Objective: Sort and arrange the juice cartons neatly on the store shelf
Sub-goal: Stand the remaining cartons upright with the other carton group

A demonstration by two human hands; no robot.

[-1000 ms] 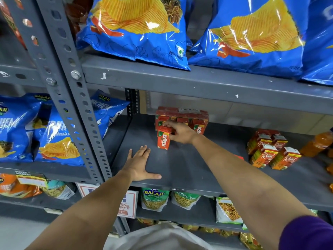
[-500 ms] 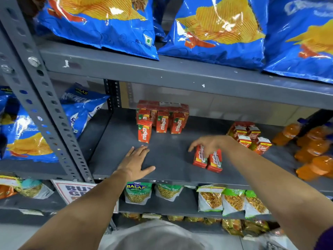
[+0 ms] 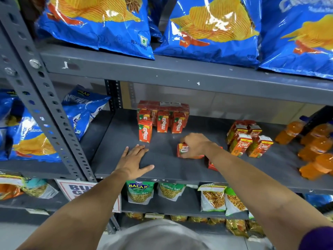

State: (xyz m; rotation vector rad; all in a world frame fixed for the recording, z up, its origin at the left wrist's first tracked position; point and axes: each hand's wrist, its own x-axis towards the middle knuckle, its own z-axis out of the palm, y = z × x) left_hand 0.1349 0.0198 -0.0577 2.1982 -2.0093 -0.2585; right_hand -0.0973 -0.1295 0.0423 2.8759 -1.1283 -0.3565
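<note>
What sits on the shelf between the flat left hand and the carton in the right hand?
Nothing: head view shows bare grey shelf between left hand and red carton.

Maaza cartons [image 3: 163, 116] grouped at far left of the shelf [image 3: 167, 170], one carton [image 3: 145, 130] standing just before them, Real cartons [image 3: 249, 139] to the right, bottles [image 3: 313, 148] at far right, chip bags [image 3: 207, 26] on the shelf above, snack packs [image 3: 140, 193] below.
</note>
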